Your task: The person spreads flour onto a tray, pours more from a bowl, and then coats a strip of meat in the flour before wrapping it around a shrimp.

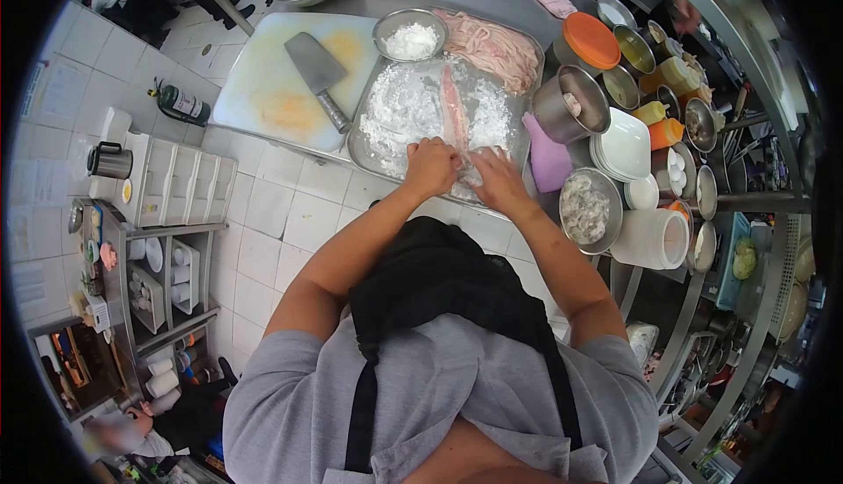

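A long pink strip of meat [452, 108] lies lengthwise on white powder [399, 102] in a metal tray [362, 152]. At its near end, my left hand [432, 166] has its fingers curled onto the strip. Just to the right, my right hand [498, 179] rests on the powdered near end with its fingers bent and partly spread. Several more pale pink strips [496, 50] are heaped at the tray's far right. A metal bowl of white powder [411, 38] sits at the tray's far edge.
Left of the tray, a cleaver [316, 71] lies on a white cutting board [255, 89]. Rightward are a purple cloth [546, 157], a steel pot [562, 120], a bowl of pale pieces [588, 207], stacked white plates [625, 143] and an orange lid [590, 41]. Another person [167, 431] is at the lower left.
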